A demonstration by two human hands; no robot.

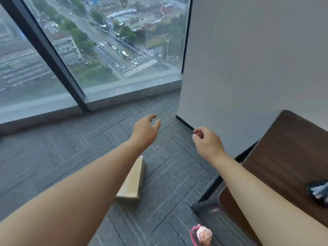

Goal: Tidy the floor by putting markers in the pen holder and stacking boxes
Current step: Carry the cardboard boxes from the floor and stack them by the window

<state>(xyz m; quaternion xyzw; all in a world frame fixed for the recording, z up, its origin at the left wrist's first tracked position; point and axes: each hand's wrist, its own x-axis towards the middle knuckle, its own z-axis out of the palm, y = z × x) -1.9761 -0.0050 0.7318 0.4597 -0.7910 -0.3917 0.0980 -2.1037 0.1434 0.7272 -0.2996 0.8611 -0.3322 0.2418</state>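
A tan cardboard box (132,181) lies on the grey carpet, partly hidden under my left forearm. My left hand (145,130) is stretched out above the floor, fingers loosely apart and empty. To its right, my right hand (206,141) hovers near the wall's corner with fingers curled, and nothing shows in it. A small pink object (201,236) sits at the bottom edge of the floor; I cannot tell what it is. No markers or pen holder are visible.
A dark brown wooden table (287,157) stands at the right with a dark item (318,194) on it. A white wall (248,68) meets the floor ahead. Large floor-level windows (106,50) fill the left and back.
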